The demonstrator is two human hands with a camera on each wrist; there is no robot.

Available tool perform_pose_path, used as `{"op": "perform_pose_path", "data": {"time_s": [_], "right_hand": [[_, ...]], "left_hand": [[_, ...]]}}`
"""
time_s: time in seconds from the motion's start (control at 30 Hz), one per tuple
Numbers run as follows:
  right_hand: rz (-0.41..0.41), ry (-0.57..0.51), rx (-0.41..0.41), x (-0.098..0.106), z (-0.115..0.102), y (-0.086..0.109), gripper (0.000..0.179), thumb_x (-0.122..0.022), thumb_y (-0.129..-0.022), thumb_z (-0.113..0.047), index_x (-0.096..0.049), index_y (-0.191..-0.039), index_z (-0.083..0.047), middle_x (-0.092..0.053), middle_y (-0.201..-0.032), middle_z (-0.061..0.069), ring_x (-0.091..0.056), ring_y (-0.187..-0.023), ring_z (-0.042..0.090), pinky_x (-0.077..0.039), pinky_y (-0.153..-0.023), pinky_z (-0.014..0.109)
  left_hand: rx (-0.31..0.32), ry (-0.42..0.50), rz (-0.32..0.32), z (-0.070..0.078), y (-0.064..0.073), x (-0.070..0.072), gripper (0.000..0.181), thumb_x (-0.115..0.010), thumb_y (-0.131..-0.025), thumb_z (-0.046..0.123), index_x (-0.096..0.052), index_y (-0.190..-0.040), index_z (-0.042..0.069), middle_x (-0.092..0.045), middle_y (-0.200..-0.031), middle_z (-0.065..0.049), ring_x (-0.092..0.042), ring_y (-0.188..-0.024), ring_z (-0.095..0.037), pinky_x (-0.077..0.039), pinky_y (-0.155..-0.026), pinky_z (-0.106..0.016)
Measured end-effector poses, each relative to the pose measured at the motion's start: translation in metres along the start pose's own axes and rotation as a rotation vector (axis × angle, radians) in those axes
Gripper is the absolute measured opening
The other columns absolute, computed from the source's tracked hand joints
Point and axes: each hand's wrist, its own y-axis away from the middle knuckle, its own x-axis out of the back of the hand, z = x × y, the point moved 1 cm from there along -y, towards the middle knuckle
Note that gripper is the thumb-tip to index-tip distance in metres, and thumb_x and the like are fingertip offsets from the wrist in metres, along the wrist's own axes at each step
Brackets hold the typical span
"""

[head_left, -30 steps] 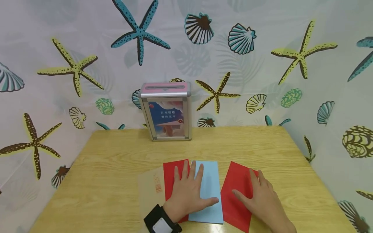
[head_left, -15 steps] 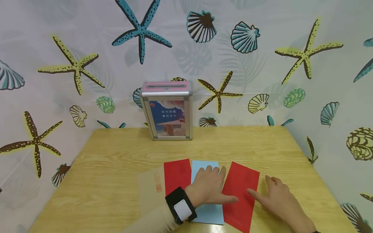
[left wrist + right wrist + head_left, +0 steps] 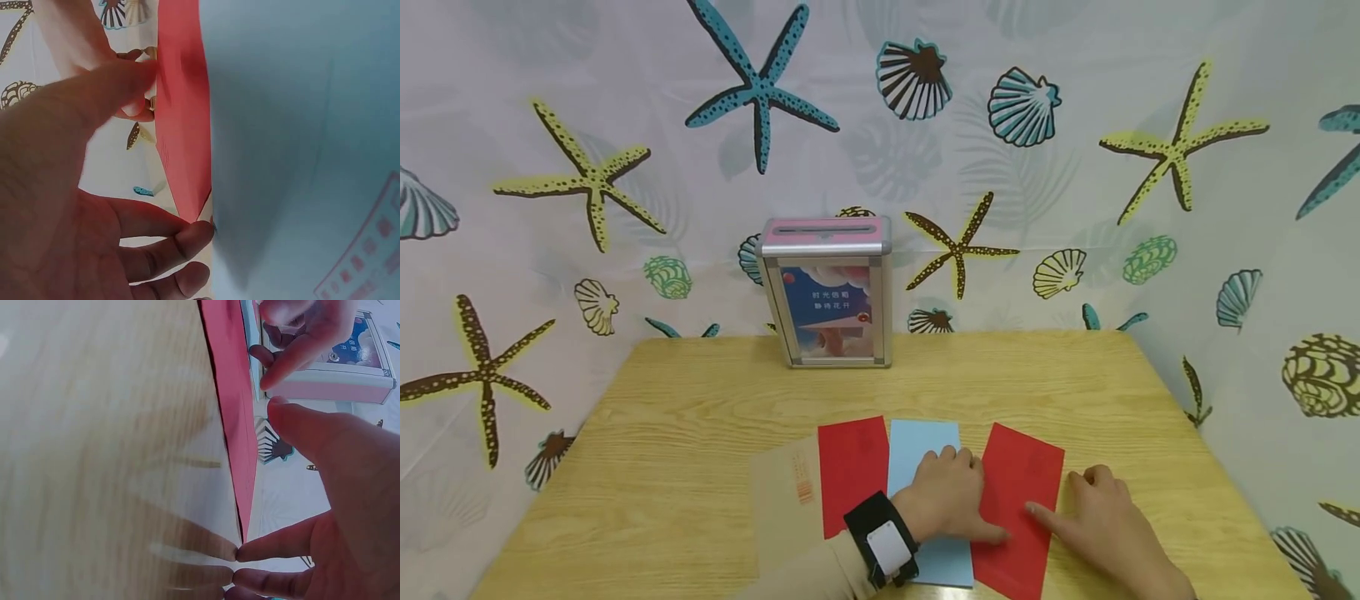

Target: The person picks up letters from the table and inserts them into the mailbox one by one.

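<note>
2 red envelopes (image 3: pixel 1021 477), light-blue envelope (image 3: pixel 923 440), tan envelope (image 3: pixel 785 508), wood-grained yellow table (image 3: pixel 647 467)

"Wall finish?"
"Pale sheeting (image 3: pixel 880 175) behind and along both sides, printed with starfish (image 3: pixel 762 90) and seashells (image 3: pixel 1024 107). Light creasing noted."
"Furniture?"
"Table (image 3: pixel 662 467), light wood-grain top, rear edge near the sheeting."
"Lighting?"
"Soft, fairly even."

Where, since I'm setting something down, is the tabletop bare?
The yellow wooden tabletop is bare left of the beige rectangular paper and in front of the silver-framed pink-topped box. Crowded: the rightmost red rectangular paper, between left hand and right hand.
</note>
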Motion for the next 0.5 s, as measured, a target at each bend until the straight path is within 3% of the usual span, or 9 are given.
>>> {"op": "perform_pose_path", "data": {"time_s": [0.27, 0.5], "right_hand": [[0.011, -0.031, 0.065, -0.0009, -0.0043, -0.0011, 0.087, -0.071, -0.082, -0.072, -0.067, -0.130, 0.000, -0.056, -0.115, 0.025, -0.057, -0.094, 0.035, -0.056, -0.076, 0.052], [-0.038, -0.120, 0.077, 0.0000, -0.0087, -0.0065, 0.093, -0.073, -0.085, -0.065, -0.060, -0.131, 0.015, -0.056, -0.121, 0.027, -0.060, -0.102, 0.034, -0.057, -0.086, 0.051]], "left_hand": [[-0.038, -0.062, 0.015, 0.0020, 0.0005, -0.0025, 0.076, -0.072, -0.076, 0.078, -0.075, -0.117, 0.014, -0.060, -0.102, 0.003, -0.051, -0.092, -0.012, -0.043, -0.073, -0.031], [-0.065, -0.067, 0.023, 0.0045, 0.0001, -0.0028, 0.070, -0.071, -0.077, 0.077, -0.076, -0.110, 0.016, -0.061, -0.102, 0.003, -0.051, -0.093, -0.012, -0.043, -0.075, -0.030]]}}
